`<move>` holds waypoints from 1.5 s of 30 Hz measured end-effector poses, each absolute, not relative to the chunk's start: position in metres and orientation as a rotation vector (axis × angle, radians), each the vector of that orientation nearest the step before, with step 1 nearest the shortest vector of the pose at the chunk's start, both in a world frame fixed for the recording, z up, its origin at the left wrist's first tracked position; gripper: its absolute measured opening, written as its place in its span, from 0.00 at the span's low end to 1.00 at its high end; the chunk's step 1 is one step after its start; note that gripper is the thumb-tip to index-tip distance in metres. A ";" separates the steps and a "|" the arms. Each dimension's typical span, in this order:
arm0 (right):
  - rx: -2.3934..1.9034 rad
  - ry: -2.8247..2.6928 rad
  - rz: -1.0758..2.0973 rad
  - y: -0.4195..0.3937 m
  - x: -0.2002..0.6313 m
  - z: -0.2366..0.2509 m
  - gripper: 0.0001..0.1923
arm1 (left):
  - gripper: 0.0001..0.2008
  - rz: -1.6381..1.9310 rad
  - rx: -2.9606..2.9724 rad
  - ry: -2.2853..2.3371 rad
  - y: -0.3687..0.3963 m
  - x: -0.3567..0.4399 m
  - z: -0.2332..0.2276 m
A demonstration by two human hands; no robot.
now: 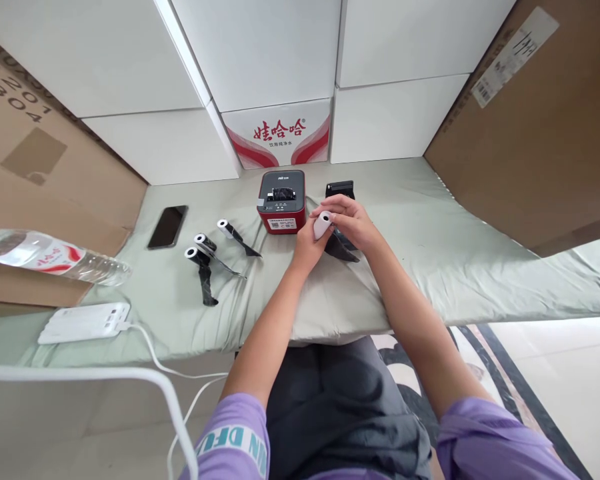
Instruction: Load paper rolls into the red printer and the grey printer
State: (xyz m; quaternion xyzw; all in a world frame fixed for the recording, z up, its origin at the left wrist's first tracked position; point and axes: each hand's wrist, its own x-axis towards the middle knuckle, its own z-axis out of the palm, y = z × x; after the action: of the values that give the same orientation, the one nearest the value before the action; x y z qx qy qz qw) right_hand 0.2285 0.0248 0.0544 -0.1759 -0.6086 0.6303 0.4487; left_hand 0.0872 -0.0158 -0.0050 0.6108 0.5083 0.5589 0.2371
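My left hand (309, 241) is wrapped round a small white paper roll (323, 225) with a dark hole in its core. The fingers of my right hand (353, 220) are curled against the same roll from the other side. A dark strip (341, 247) hangs below my hands; whether it joins the roll is hidden. Just behind my left hand stands a red and black label printer (282, 207). Behind my right hand is a black device (340, 189), partly covered by the fingers. Several more rolls (206, 243) with black, loose tails lie left of the printer.
A black phone (167, 227) lies farther left. Nearer are a white power bank (86, 323) with a cable and a tilted water bottle (55, 257). White boxes (280, 137) line the back; brown cartons (525, 127) flank both sides. A white tube (105, 373) crosses the lower left.
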 end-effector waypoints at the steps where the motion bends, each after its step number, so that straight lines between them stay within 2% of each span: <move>1: -0.438 -1.511 1.523 0.026 0.228 0.053 0.20 | 0.22 1.538 1.668 1.407 -0.016 0.087 -0.005; 4: -0.471 -1.546 1.273 0.028 0.227 0.047 0.23 | 0.18 1.542 1.631 1.453 -0.015 0.087 -0.006; 8: -0.575 -1.755 0.809 0.028 0.229 0.044 0.29 | 0.18 1.582 1.530 1.466 -0.011 0.085 -0.009; 12: -0.482 -1.964 0.601 0.026 0.228 0.041 0.26 | 0.18 1.596 1.458 1.457 -0.006 0.083 -0.013; 18: -0.486 -2.043 0.556 0.026 0.224 0.034 0.26 | 0.13 1.553 1.419 1.496 -0.006 0.085 -0.010; 32: -0.510 -2.052 0.525 0.028 0.222 0.028 0.23 | 0.12 1.547 1.394 1.505 -0.004 0.083 -0.011; 36: -0.524 -2.084 0.490 0.028 0.223 0.028 0.26 | 0.14 1.531 1.385 1.537 -0.004 0.084 -0.009; 45: -0.592 -2.204 0.445 0.025 0.220 0.031 0.26 | 0.17 1.555 1.407 1.503 -0.001 0.083 -0.014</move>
State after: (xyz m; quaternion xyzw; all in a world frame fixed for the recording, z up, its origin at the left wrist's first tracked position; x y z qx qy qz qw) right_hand 0.2201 0.0246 0.0308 -0.2335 -0.8700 0.1757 0.3970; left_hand 0.0833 -0.0009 -0.0141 0.5238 0.5598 0.5791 0.2772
